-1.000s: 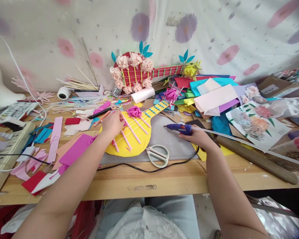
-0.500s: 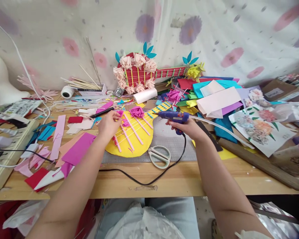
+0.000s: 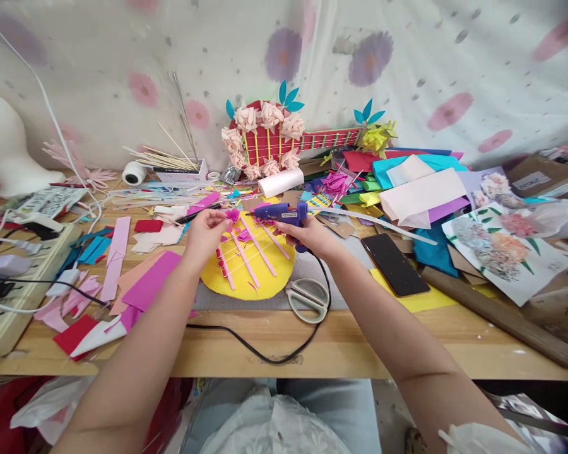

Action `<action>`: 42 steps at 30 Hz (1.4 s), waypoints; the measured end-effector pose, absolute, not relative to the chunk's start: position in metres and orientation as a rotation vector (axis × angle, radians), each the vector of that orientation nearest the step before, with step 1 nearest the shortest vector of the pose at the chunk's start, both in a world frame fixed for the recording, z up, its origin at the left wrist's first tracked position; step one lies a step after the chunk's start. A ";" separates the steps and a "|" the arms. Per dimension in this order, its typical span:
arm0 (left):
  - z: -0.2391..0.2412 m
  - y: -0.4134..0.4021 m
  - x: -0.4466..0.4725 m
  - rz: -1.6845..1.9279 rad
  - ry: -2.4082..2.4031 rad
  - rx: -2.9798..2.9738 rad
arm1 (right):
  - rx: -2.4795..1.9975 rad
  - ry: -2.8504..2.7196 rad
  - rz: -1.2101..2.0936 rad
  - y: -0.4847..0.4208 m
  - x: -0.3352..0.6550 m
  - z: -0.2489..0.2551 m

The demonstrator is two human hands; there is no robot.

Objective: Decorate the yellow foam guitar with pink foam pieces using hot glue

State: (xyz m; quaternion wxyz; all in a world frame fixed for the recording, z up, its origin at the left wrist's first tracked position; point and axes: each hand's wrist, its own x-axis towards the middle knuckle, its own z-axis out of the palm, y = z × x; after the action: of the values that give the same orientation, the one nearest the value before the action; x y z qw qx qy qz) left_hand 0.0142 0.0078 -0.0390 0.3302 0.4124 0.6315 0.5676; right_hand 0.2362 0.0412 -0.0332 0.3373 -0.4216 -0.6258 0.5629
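My right hand (image 3: 307, 234) is closed around a blue hot glue gun (image 3: 284, 214), a long clear glue stick (image 3: 383, 224) trailing from its back. The nozzle points left, close to a small magenta paper piece (image 3: 231, 216) pinched in the fingertips of my left hand (image 3: 209, 232). Below both hands lies a yellow paper guitar (image 3: 265, 287) with pink strips and thin white strings across it. My right hand and the gun partly hide its magenta paper flower and neck. White-handled scissors (image 3: 307, 300) lie at the guitar's lower right edge.
A red guitar with pale pink paper roses (image 3: 271, 116) leans at the back. Paper scraps (image 3: 151, 280) lie to the left, with a power strip (image 3: 26, 296) beyond. To the right are a black phone (image 3: 394, 265) and a wooden stick (image 3: 497, 315). The gun's black cord (image 3: 255, 353) loops in front.
My right hand has brought the glue gun left, over the guitar and close to the paper in my left hand. The phone is now uncovered. The view has shifted slightly.
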 end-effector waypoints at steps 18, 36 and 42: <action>-0.050 0.000 0.001 1.380 1.581 1.320 | -1.153 -1.747 1.463 0.036 0.226 -0.026; -0.039 -0.006 0.003 1.351 1.818 1.006 | -1.247 -2.218 0.875 0.045 0.211 -0.032; -0.034 -0.007 0.004 1.335 1.820 0.937 | -1.230 -2.232 0.828 0.044 0.209 -0.033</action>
State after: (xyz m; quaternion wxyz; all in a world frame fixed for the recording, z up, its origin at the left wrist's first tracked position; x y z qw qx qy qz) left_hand 0.0036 -0.0072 -0.0338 0.3417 0.3601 0.6999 0.5134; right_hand 0.2085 0.0441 -0.0326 0.2287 -0.4469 -0.8109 0.3006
